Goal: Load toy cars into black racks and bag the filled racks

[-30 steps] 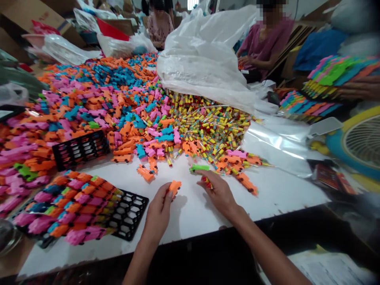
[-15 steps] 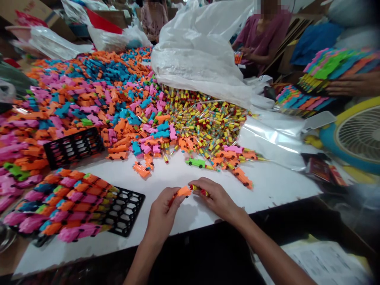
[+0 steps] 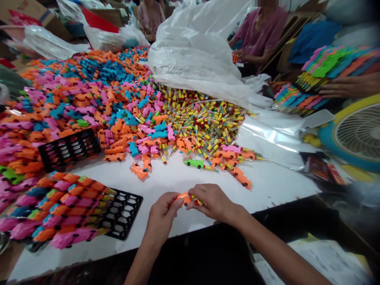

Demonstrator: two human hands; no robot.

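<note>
My left hand (image 3: 162, 211) pinches a small orange toy car (image 3: 183, 197) between thumb and fingers, above the white tabletop. A little tube with a yellow and red end (image 3: 198, 202) is gripped in the fingers of my right hand (image 3: 212, 201). The tube meets the end of the car, and my fingertips hide the joint. Beyond my hands lie a green toy car (image 3: 193, 162) with a tube at its end and several orange cars (image 3: 242, 177). To the left, a black grid rack (image 3: 127, 208) holds rows of coloured cars (image 3: 74, 202).
Loose toy cars (image 3: 74, 99) are heaped at the left, beside a pile of yellow tubes (image 3: 204, 122) under a white plastic bag (image 3: 192, 59). Another black rack (image 3: 71, 148) leans on the heap. A fan (image 3: 356, 134), a co-worker's hand (image 3: 347, 86) and filled racks are at the right.
My right hand has shifted slightly left and down, bringing its fingers closer around the car's end. Less of the tube shows now. The whole view has drifted slightly.
</note>
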